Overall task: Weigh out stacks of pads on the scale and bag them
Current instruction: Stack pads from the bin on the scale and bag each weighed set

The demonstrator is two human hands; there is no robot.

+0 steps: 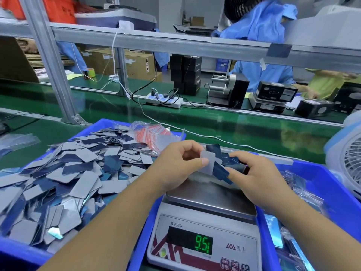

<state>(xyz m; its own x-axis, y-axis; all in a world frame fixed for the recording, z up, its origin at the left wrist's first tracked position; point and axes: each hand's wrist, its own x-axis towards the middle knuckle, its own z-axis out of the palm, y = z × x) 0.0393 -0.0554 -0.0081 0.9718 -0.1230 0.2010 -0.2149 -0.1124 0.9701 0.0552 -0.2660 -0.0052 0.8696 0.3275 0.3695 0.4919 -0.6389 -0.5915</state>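
Note:
A digital scale [207, 227] stands in front of me, its green display reading 9.51. Above its steel pan [211, 198] both hands hold a small fanned stack of pads [216, 163], grey on one side and dark blue on the other. My left hand [175, 163] pinches a grey pad at the stack's left side. On the right, my right hand [252, 173] grips the blue pads. A blue bin [21, 253] on the left holds a large heap of loose pads [64, 177]. Small clear bags with red strips [154, 135] lie at that bin's far edge.
A blue bin [336, 194] on the right holds filled clear bags. A white fan [349, 163] stands at the far right. Beyond lie a green conveyor belt [214, 118], a power strip [166, 98], a label printer [228, 90] and people in blue coats.

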